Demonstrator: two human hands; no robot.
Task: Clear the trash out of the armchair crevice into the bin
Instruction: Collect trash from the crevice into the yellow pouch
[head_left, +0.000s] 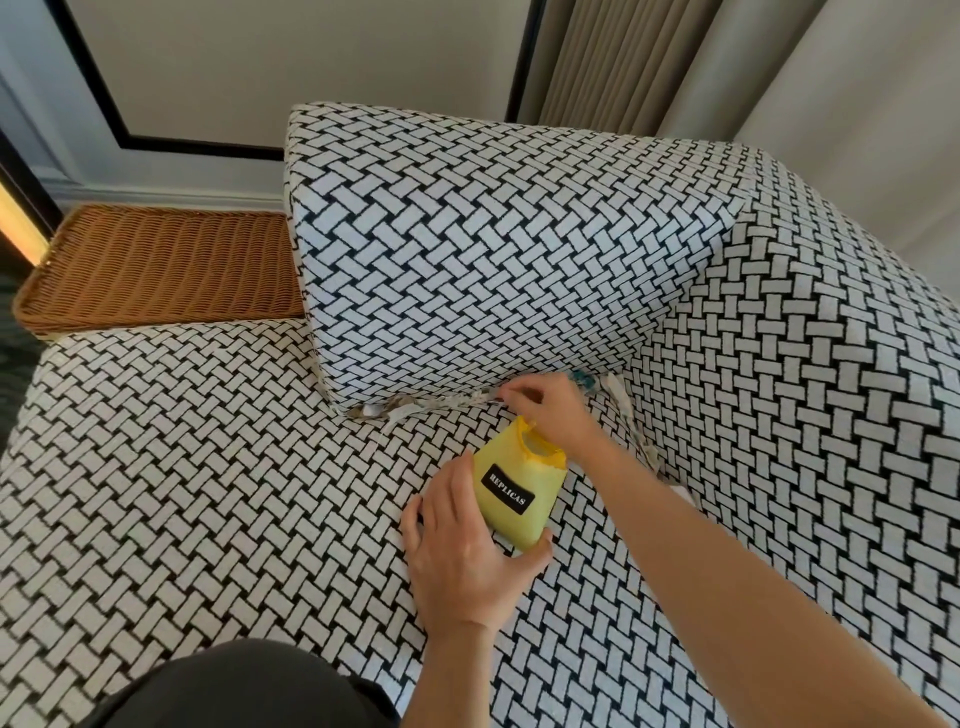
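Left hand (467, 551) curls round the small yellow plastic bin (511, 493). Right hand (553, 413) reaches far, pinching white paper scraps (431, 406) at the black-and-white armchair (208, 493) crevice.

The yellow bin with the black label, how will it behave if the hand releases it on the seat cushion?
The yellow bin is probably light, since the left hand alone holds it tilted. Leaning as it does over the soft seat cushion, it would likely tip over if released. Its smooth, rounded sides look somewhat slippery.
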